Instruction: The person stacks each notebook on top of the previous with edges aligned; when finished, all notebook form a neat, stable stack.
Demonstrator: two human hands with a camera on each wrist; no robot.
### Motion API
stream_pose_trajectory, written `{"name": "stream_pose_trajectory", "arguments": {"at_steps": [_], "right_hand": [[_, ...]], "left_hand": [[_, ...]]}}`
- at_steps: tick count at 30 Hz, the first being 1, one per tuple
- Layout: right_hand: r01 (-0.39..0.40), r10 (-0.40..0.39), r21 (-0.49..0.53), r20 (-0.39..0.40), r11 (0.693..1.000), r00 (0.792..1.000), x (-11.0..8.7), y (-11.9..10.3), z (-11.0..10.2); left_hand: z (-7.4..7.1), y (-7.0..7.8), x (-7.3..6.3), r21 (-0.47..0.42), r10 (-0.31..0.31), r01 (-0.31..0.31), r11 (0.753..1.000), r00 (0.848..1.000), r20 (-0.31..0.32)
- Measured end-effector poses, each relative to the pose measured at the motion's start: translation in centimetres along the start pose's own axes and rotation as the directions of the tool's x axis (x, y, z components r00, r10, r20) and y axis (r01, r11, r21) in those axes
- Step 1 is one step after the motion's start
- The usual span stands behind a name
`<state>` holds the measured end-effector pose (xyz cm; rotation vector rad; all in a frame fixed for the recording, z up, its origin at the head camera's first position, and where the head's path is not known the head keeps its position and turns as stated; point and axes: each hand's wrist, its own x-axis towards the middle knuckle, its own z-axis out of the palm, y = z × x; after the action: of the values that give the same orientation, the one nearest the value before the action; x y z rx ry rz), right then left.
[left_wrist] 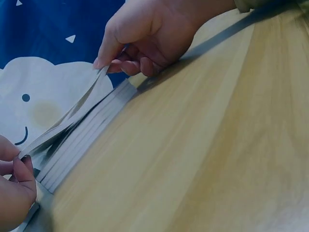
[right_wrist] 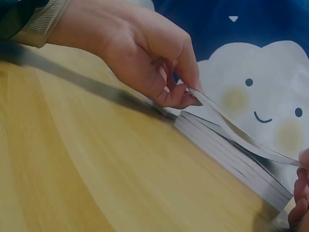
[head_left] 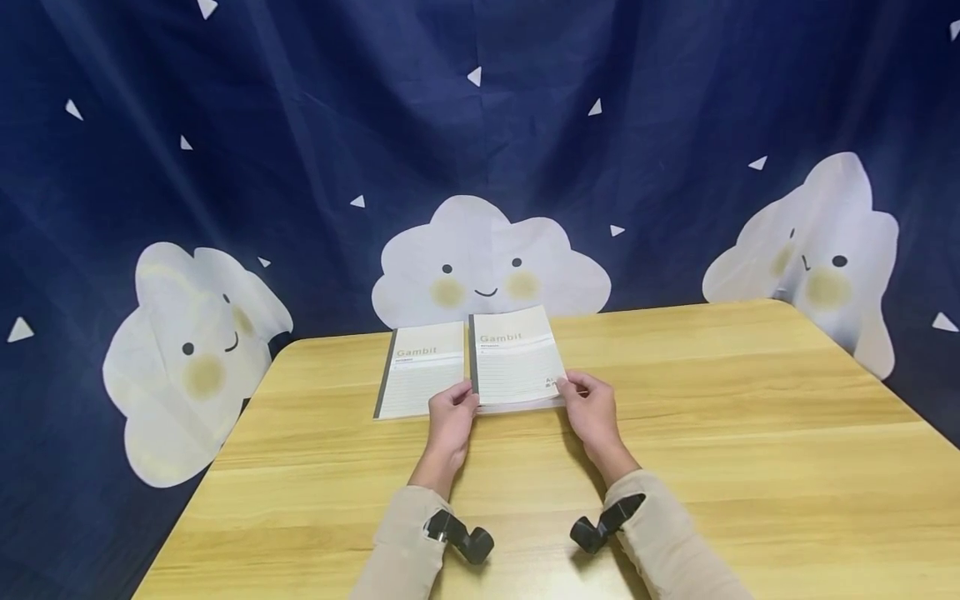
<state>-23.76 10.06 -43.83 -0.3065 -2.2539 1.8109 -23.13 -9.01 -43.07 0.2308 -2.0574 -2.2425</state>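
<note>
A white "Gambit" notebook (head_left: 517, 358) with a dark spine strip is held by both hands at its near corners. My left hand (head_left: 452, 421) pinches the left corner between thumb and fingers; my right hand (head_left: 592, 412) pinches the right one. In the right wrist view this notebook (right_wrist: 256, 149) is lifted and slightly bowed, with a gap over a stack of several notebooks (right_wrist: 231, 159). The same stack (left_wrist: 89, 135) shows its page edges in the left wrist view. Left of it lies another "Gambit" notebook (head_left: 427, 375), beside my left hand.
A wood-grain table (head_left: 750, 433) lies under everything, its far edge just behind the notebooks. Beyond it hangs a dark blue curtain (head_left: 315, 125) with smiling clouds and white triangles. A small black camera (head_left: 457, 533) is strapped to each beige sleeve (head_left: 401, 542).
</note>
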Motion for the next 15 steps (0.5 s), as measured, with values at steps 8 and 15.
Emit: {"name": "stream_pose_trajectory", "arguments": {"at_steps": [8,15], "right_hand": [[0.025,-0.026,-0.052,-0.003,0.998,1.000,0.2,0.2,0.1],[0.022,-0.021,-0.095,0.012,0.995,1.000,0.2,0.4,0.1]], "left_hand": [[0.2,-0.7,0.5,0.030,0.007,-0.004,1.000,0.997,-0.073],[0.5,-1.3,0.6,0.129,0.059,-0.041,0.991,0.988,-0.143]]}}
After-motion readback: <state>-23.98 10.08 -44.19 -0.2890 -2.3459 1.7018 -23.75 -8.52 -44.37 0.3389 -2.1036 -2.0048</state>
